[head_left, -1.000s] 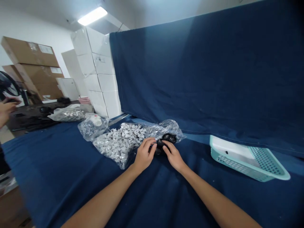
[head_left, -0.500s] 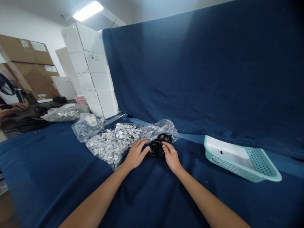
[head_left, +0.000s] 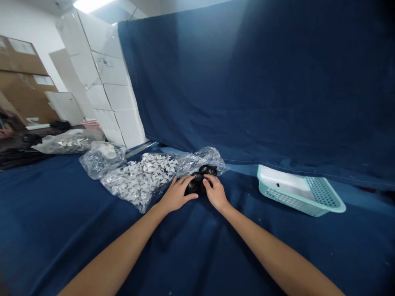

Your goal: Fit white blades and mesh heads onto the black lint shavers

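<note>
I find the glossy, rounded black bundle point(head_left: 193, 187) on the blue-cloth-covered counter point(head_left: 191, 250), between left hand point(head_left: 175, 196) and right hand point(head_left: 217, 195); fingers curved against it, grip indeterminable. Handling judged underway, completion unconfirmed.

Glaring ceiling lamp point(head_left: 91, 3) at upper left, pale sheen on blue curtain point(head_left: 210, 45), blurred left edge.

Glossy black rounded pieces point(head_left: 194, 187), close together on dark blue cloth point(head_left: 197, 242), partly behind the fingers point(head_left: 184, 180).
</note>
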`<state>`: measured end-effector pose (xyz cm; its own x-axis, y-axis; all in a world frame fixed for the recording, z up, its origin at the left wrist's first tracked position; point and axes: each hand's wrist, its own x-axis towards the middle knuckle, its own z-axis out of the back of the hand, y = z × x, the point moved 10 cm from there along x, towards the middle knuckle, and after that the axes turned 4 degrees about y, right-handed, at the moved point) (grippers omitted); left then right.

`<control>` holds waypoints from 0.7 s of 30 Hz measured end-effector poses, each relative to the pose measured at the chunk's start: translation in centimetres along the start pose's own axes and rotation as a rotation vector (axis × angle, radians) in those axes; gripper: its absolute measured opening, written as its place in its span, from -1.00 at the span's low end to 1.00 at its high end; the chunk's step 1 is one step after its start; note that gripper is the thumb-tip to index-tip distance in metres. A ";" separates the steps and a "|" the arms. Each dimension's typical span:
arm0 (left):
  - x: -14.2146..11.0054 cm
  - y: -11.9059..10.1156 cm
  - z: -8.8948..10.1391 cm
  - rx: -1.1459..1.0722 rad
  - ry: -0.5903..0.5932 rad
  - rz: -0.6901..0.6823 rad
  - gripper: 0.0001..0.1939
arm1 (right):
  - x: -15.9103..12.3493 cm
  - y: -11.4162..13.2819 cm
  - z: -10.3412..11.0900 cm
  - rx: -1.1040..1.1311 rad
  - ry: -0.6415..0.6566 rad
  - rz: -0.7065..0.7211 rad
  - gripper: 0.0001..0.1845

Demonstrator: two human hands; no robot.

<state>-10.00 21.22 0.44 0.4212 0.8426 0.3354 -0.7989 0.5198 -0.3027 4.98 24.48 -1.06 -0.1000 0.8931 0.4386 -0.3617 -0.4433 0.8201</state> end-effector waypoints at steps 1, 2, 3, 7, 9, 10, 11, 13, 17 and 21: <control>0.1 0.1 0.1 -0.010 -0.012 -0.003 -0.34 | 0.0 0.1 0.0 -0.008 0.007 0.004 -0.65; 0.1 0.2 0.2 -0.014 -0.027 0.000 -0.36 | -0.1 0.2 -0.1 -0.015 0.017 0.010 -0.66; 0.1 0.3 0.3 -0.013 -0.043 0.005 -0.36 | -0.1 0.4 -0.2 -0.021 0.031 0.018 -0.66; -0.1 0.4 1.0 0.017 -0.101 0.028 -0.41 | -0.6 1.4 -1.1 -0.049 0.117 0.057 -0.70; -0.3 0.3 1.1 0.038 -0.109 0.039 -0.44 | -0.9 1.9 -1.7 -0.066 0.171 0.080 -0.74; -0.3 0.2 1.1 0.046 -0.107 0.043 -0.46 | -1.0 2.1 -1.9 -0.076 0.195 0.088 -0.75; -0.4 0.0 1.1 0.052 -0.103 0.045 -0.48 | -1.1 2.2 -2.1 -0.086 0.213 0.094 -0.74; -0.5 -0.3 1.1 0.058 -0.094 0.049 -0.49 | -1.2 2.3 -2.3 -0.103 0.230 0.095 -0.68; -0.6 -0.7 1.2 0.063 -0.075 0.052 -0.53 | -1.1 2.3 -2.5 -0.121 0.246 0.094 -0.59; -0.4 -0.5 1.0 0.049 -0.056 0.053 -0.65 | -1.1 2.2 -2.8 -0.140 0.274 0.103 -0.64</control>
<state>-10.18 20.50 1.36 0.3540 0.8589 0.3700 -0.8401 0.4659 -0.2778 1.69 22.75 -0.73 -0.3815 0.8398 0.3862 -0.4587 -0.5347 0.7097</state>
